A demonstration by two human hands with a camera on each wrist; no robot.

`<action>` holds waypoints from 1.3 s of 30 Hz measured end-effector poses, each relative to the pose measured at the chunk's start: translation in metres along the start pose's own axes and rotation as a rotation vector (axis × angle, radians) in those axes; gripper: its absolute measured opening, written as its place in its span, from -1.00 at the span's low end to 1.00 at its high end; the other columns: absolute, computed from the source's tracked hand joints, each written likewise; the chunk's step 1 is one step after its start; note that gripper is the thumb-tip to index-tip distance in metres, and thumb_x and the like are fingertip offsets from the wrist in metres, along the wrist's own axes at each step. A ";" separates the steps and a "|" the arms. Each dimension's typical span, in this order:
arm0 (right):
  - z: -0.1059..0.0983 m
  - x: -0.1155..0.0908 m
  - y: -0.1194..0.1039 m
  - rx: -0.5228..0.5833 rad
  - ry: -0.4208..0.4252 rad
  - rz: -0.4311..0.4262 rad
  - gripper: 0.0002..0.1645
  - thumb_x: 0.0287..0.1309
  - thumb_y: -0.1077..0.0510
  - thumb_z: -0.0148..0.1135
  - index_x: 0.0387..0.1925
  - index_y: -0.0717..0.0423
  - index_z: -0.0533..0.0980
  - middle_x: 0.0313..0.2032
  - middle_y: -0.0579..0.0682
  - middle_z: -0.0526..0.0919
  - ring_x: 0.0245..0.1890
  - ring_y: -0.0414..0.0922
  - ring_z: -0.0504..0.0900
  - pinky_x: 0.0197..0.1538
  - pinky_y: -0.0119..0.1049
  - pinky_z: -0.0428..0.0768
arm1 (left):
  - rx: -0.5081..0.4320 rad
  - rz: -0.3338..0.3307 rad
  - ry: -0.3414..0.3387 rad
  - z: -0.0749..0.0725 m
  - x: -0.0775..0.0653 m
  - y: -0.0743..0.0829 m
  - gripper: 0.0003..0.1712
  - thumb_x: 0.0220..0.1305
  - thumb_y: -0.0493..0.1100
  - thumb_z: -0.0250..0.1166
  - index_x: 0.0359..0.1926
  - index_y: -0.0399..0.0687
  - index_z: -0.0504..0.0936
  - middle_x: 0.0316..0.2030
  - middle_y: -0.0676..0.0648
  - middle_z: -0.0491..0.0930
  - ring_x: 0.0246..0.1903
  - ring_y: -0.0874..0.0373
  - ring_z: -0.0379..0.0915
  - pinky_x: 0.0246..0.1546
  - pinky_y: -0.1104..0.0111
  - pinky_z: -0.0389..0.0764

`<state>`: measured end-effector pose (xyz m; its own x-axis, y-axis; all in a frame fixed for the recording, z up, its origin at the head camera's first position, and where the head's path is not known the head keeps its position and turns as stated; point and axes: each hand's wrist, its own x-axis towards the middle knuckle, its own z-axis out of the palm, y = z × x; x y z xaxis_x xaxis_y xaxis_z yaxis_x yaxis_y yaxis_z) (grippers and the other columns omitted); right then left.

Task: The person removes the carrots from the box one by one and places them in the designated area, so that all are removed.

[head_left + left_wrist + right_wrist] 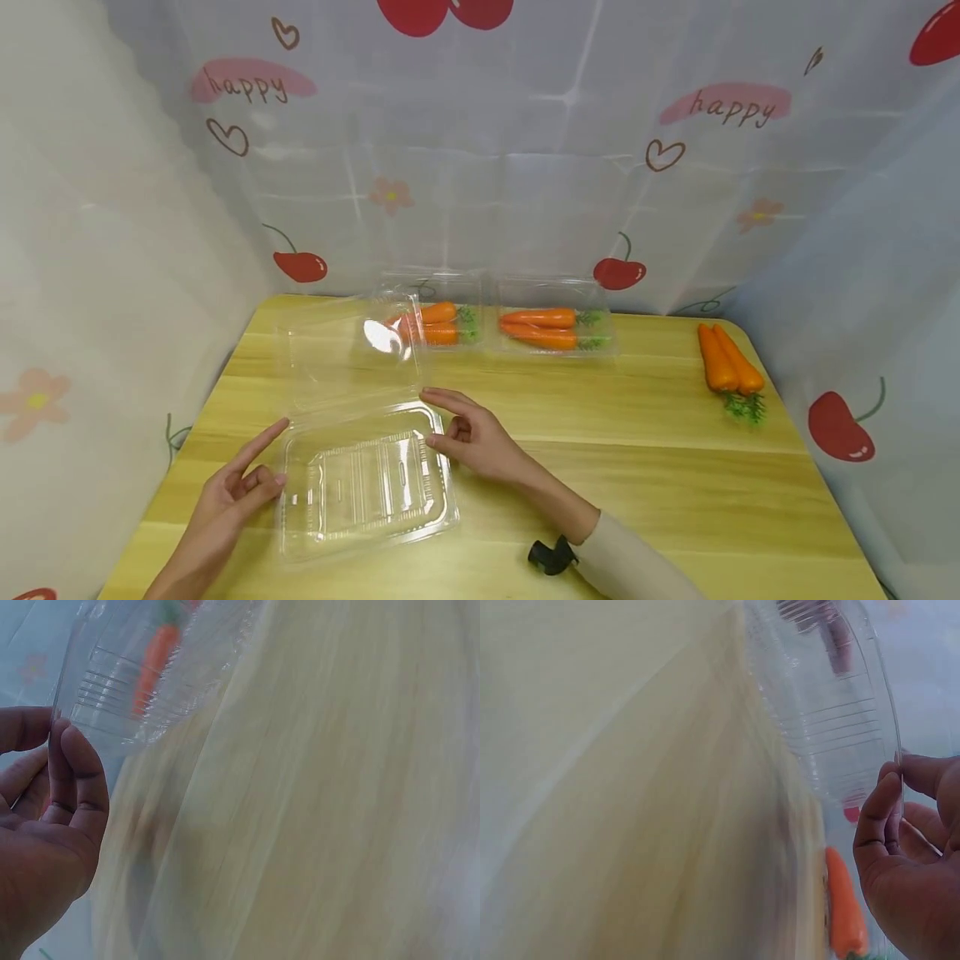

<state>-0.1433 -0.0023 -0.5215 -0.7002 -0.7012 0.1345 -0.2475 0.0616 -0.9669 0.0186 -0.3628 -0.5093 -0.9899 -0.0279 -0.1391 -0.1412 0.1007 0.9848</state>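
Note:
A clear plastic clamshell box (372,475) with its lid (348,358) raised stands in front of me, tilted, with nothing inside. My left hand (242,492) pinches the left rim between thumb and fingers, as the left wrist view also shows. On the opposite side my right hand (480,437) pinches the right rim near the hinge. In the right wrist view the thumb and fingertips of that hand (911,840) meet on the thin plastic edge. The box's underside looks lifted off the table.
Two clear boxes, a left one (480,340) partly behind the lid and a right one (611,342), hold two carrots each at the table's back edge. Two loose carrots (723,362) with green tops lie at the right. A patterned curtain (480,217) hangs behind the wooden table (637,467).

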 end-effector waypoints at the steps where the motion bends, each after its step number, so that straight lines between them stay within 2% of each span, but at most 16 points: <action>1: 0.003 0.004 0.000 0.000 -0.009 -0.009 -0.24 0.45 0.20 0.38 0.58 0.10 0.37 0.62 0.08 0.33 -0.48 -0.34 0.50 -0.38 -0.55 0.53 | 0.001 -0.005 0.011 -0.004 -0.001 0.000 -0.15 0.59 -0.37 0.20 0.73 0.08 0.10 -0.40 0.15 0.57 -0.24 0.33 0.59 -0.01 0.51 0.66; 5: 0.016 0.018 -0.001 0.014 -0.047 -0.022 -0.24 0.49 0.19 0.35 0.60 0.12 0.33 0.64 0.10 0.28 -0.46 -0.36 0.50 -0.36 -0.56 0.52 | -0.005 -0.005 0.048 -0.021 -0.004 -0.001 -0.17 0.58 -0.39 0.20 0.72 0.03 0.13 -0.39 0.16 0.59 -0.24 0.33 0.61 -0.03 0.54 0.67; 9: 0.030 0.030 -0.003 0.034 -0.074 -0.014 -0.24 0.50 0.21 0.33 0.62 0.09 0.31 0.66 0.06 0.25 -0.44 -0.37 0.50 -0.33 -0.57 0.52 | -0.002 -0.014 0.074 -0.037 -0.008 -0.004 -0.18 0.58 -0.38 0.21 0.72 0.02 0.15 -0.36 0.19 0.53 -0.30 0.32 0.54 -0.08 0.54 0.66; 12: 0.041 0.038 -0.004 0.049 -0.096 -0.011 -0.22 0.49 0.23 0.33 0.63 0.08 0.30 0.66 0.05 0.24 -0.42 -0.38 0.53 -0.30 -0.59 0.55 | 0.023 -0.012 0.084 -0.049 -0.013 -0.006 -0.17 0.57 -0.38 0.22 0.71 0.02 0.15 -0.35 0.18 0.51 -0.32 0.29 0.51 -0.12 0.54 0.67; 14: 0.051 0.043 -0.006 0.056 -0.119 -0.011 -0.21 0.49 0.23 0.33 0.64 0.07 0.29 0.66 0.04 0.23 -0.39 -0.39 0.55 -0.26 -0.59 0.58 | 0.086 -0.014 0.093 -0.060 -0.018 -0.007 -0.16 0.57 -0.39 0.22 0.72 0.01 0.14 -0.35 0.15 0.57 -0.32 0.28 0.56 -0.15 0.53 0.68; 16: 0.059 0.049 -0.007 0.059 -0.137 -0.017 -0.21 0.50 0.22 0.32 0.64 0.08 0.27 0.66 0.04 0.23 -0.37 -0.40 0.56 -0.24 -0.58 0.62 | 0.167 -0.045 0.112 -0.072 -0.024 -0.007 -0.16 0.57 -0.36 0.24 0.72 0.04 0.14 -0.35 0.14 0.64 -0.31 0.30 0.63 -0.17 0.53 0.71; 18: 0.066 0.055 -0.009 0.049 -0.147 -0.025 -0.21 0.51 0.21 0.31 0.65 0.08 0.27 0.66 0.03 0.22 -0.36 -0.40 0.56 -0.24 -0.55 0.65 | 0.240 -0.097 0.145 -0.082 -0.028 -0.007 -0.20 0.59 -0.28 0.25 0.71 0.10 0.18 -0.20 0.32 0.70 -0.26 0.37 0.71 -0.18 0.54 0.72; 20: 0.071 0.061 -0.010 0.038 -0.141 -0.027 -0.21 0.51 0.22 0.31 0.65 0.10 0.26 0.66 0.04 0.23 -0.36 -0.40 0.54 -0.23 -0.54 0.66 | 0.253 -0.179 0.183 -0.089 -0.029 -0.006 -0.27 0.60 -0.16 0.28 0.67 0.21 0.29 -0.11 0.45 0.69 -0.21 0.39 0.76 -0.19 0.56 0.72; 23: 0.074 0.068 -0.012 0.038 -0.131 -0.009 -0.20 0.50 0.23 0.31 0.65 0.11 0.26 0.65 0.05 0.23 -0.34 -0.40 0.53 -0.19 -0.56 0.65 | 0.168 -0.232 0.246 -0.093 -0.026 -0.006 -0.43 0.58 -0.08 0.32 0.52 0.17 0.50 0.01 0.57 0.62 -0.19 0.39 0.78 -0.21 0.53 0.74; 24: 0.075 0.071 -0.013 0.041 -0.130 -0.001 -0.20 0.50 0.22 0.31 0.65 0.12 0.25 0.66 0.05 0.22 -0.34 -0.40 0.53 -0.17 -0.57 0.64 | 0.137 -0.237 0.265 -0.094 -0.025 -0.005 -0.49 0.58 -0.08 0.33 0.47 0.14 0.55 -0.03 0.51 0.65 -0.21 0.37 0.77 -0.23 0.51 0.74; 26: 0.077 0.076 -0.014 0.057 -0.128 0.019 -0.19 0.50 0.22 0.30 0.65 0.13 0.24 0.66 0.06 0.21 -0.33 -0.40 0.54 -0.15 -0.59 0.61 | 0.155 -0.228 0.294 -0.096 -0.022 -0.004 -0.58 0.58 -0.06 0.33 0.38 0.14 0.61 -0.10 0.41 0.70 -0.26 0.34 0.74 -0.27 0.48 0.74; 28: 0.080 0.081 -0.014 0.065 -0.124 0.041 -0.19 0.51 0.20 0.30 0.65 0.12 0.24 0.66 0.06 0.20 -0.33 -0.41 0.55 -0.16 -0.59 0.61 | 0.223 -0.211 0.308 -0.097 -0.018 -0.002 -0.61 0.60 -0.03 0.30 0.35 0.14 0.60 -0.18 0.32 0.72 -0.30 0.29 0.70 -0.31 0.43 0.72; 30: 0.082 0.085 -0.013 0.069 -0.112 0.066 -0.20 0.50 0.19 0.31 0.65 0.10 0.26 0.65 0.06 0.21 -0.36 -0.41 0.57 -0.20 -0.58 0.62 | 0.316 -0.211 0.316 -0.099 -0.014 -0.001 -0.62 0.61 0.01 0.27 0.35 0.22 0.58 -0.23 0.32 0.72 -0.33 0.27 0.65 -0.35 0.43 0.68; 33: 0.085 0.090 -0.009 0.089 -0.076 0.120 -0.19 0.48 0.19 0.34 0.64 0.04 0.27 0.61 0.07 0.25 -0.38 -0.37 0.63 -0.24 -0.54 0.66 | 0.407 -0.182 0.318 -0.103 -0.006 0.001 -0.64 0.62 0.01 0.26 0.34 0.23 0.57 -0.25 0.30 0.68 -0.37 0.27 0.63 -0.36 0.45 0.66; 36: 0.087 0.094 -0.004 0.135 -0.026 0.165 -0.16 0.46 0.18 0.38 0.64 0.03 0.25 0.53 0.16 0.33 -0.38 -0.30 0.69 -0.24 -0.48 0.70 | 0.457 -0.142 0.310 -0.108 0.005 0.004 -0.67 0.62 -0.01 0.26 0.30 0.18 0.60 -0.24 0.25 0.63 -0.38 0.30 0.64 -0.36 0.48 0.69; 39: 0.091 0.097 0.000 0.196 0.035 0.203 -0.17 0.44 0.16 0.40 0.59 0.09 0.24 0.37 0.24 0.44 -0.39 -0.25 0.70 -0.21 -0.40 0.74 | 0.534 -0.120 0.267 -0.115 0.016 0.010 -0.65 0.65 -0.01 0.22 0.32 0.06 0.56 -0.21 0.22 0.60 -0.35 0.32 0.66 -0.34 0.47 0.71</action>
<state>-0.1502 -0.1356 -0.5279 -0.7460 -0.6630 -0.0624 0.0322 0.0578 -0.9978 0.0025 -0.4764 -0.4894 -0.9387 -0.3118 -0.1469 -0.3073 0.5640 0.7665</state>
